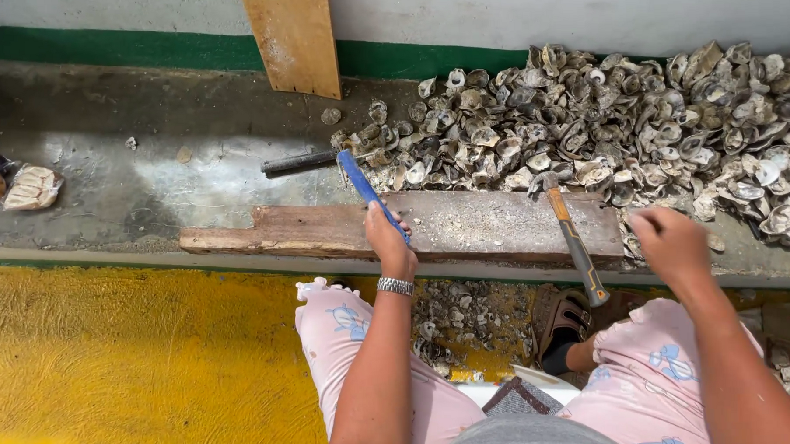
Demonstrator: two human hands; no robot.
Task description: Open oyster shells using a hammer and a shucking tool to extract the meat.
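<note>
Nearest the camera are the person's two knees in pink patterned trousers, and between them a litter of broken shell bits (455, 320) on the yellow floor (137, 353). The left hand (389, 240), with a metal watch at the wrist, is clenched round the blue handle of a tool (363, 188) that slants up and away over the plank (413, 226); its far end is lost against the shells, so its kind cannot be told. The handle looks stiff and probably grippy, best held low as it is now. The right hand (671, 243) is blurred in motion above the plank's right end; its fingers look curled in, but whether they hold anything cannot be told. Just beside it, one hammer (571, 238) with an orange and black handle leans head-up on the plank; it would be top-heavy and should be taken by the rubbery grip. Beyond the single plank, on the grey concrete ledge, lies a big heap of oyster shells (619, 127), too many to count; they look rough, sharp-edged, hard and brittle, probably slippery if wet. One dark bar (301, 162) lies left of the heap, two small bags (13, 184) sit at far left, and one wooden board (294, 37) leans on the wall.
</note>
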